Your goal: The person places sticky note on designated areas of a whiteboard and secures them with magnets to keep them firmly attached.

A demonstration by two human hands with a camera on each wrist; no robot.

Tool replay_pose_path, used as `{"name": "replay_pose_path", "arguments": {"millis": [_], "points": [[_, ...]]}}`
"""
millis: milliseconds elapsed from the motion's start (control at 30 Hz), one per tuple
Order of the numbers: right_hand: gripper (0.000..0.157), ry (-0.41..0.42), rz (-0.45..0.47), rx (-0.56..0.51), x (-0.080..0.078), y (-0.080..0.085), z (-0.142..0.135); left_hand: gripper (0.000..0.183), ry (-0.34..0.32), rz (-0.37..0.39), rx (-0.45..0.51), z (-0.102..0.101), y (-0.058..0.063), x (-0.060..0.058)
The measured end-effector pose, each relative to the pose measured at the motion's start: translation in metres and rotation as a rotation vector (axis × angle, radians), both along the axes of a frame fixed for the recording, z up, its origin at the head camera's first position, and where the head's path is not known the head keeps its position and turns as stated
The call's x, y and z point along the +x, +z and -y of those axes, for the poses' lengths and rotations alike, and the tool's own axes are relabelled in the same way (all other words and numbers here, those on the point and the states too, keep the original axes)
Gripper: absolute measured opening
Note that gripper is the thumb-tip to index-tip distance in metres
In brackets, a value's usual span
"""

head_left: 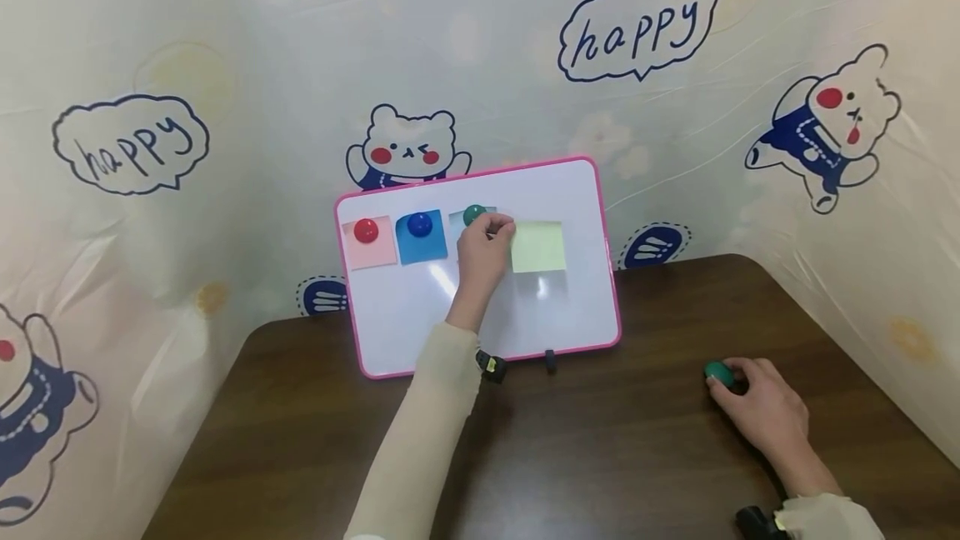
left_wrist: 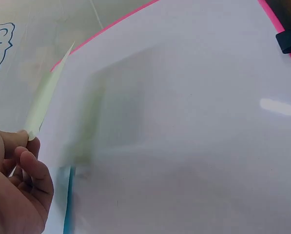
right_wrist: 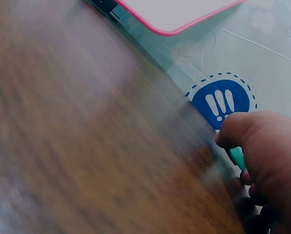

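Note:
My left hand (head_left: 483, 261) pinches a pale green sticky note (head_left: 538, 247) by its left edge, in front of the whiteboard (head_left: 450, 323). In the left wrist view the note (left_wrist: 45, 100) stands out from the board and casts a shadow on it. Partly behind this hand is a light blue note (head_left: 457, 227) with a green round magnet (head_left: 474, 213). Further left are a pink note (head_left: 371, 257) under a red magnet (head_left: 366, 230) and a blue note (head_left: 422, 252) under a dark blue magnet (head_left: 420, 224). At the right, my right hand (head_left: 772, 407) holds another green round magnet (head_left: 718, 372) between thumb and fingers.
The pink-framed whiteboard leans at the back of a dark wooden table (head_left: 600, 440), with a small black clip (head_left: 551, 361) at its lower edge. A printed curtain (head_left: 510, 48) with bears and lettering hangs behind and along both sides.

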State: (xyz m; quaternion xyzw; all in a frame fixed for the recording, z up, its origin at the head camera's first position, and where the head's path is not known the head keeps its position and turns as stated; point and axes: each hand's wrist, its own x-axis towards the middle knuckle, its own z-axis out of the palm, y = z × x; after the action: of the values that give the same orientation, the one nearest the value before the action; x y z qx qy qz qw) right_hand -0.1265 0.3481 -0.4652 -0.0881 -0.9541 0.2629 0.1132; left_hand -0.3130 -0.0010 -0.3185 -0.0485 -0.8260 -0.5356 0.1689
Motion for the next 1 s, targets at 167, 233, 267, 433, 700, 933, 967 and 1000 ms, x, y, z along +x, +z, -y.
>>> {"name": "replay_pose_path", "arguments": {"millis": [167, 233, 267, 433, 700, 933, 967, 1000], "points": [[0.05, -0.002, -0.004, 0.001, -0.001, 0.0, 0.001, 0.013, 0.025, -0.003, 0.01, 0.002, 0.002, -0.006], [0.05, -0.004, -0.01, 0.002, -0.001, 0.001, 0.002, 0.014, 0.036, 0.002, 0.011, 0.001, 0.004, -0.009], [0.05, -0.006, -0.011, 0.002, -0.001, 0.001, 0.002, 0.015, 0.041, 0.007, 0.008, 0.001, 0.004, -0.01], [0.051, -0.012, -0.006, -0.003, 0.0, 0.001, 0.002, 0.016, 0.052, 0.003, -0.02, -0.003, 0.006, -0.015], [0.051, -0.016, 0.0, -0.017, 0.001, 0.001, 0.003, 0.016, 0.089, -0.037, -0.056, -0.008, 0.007, -0.021], [0.051, -0.003, -0.017, -0.01, -0.001, -0.001, 0.001, 0.017, 0.127, -0.067, -0.134, -0.014, 0.009, -0.022], [0.051, -0.004, -0.014, -0.011, -0.001, -0.001, 0.001, 0.017, 0.131, -0.07, -0.142, -0.015, 0.009, -0.022], [0.051, -0.004, -0.011, -0.01, 0.0, -0.001, 0.0, 0.017, 0.134, -0.074, -0.151, -0.015, 0.009, -0.022]]}}
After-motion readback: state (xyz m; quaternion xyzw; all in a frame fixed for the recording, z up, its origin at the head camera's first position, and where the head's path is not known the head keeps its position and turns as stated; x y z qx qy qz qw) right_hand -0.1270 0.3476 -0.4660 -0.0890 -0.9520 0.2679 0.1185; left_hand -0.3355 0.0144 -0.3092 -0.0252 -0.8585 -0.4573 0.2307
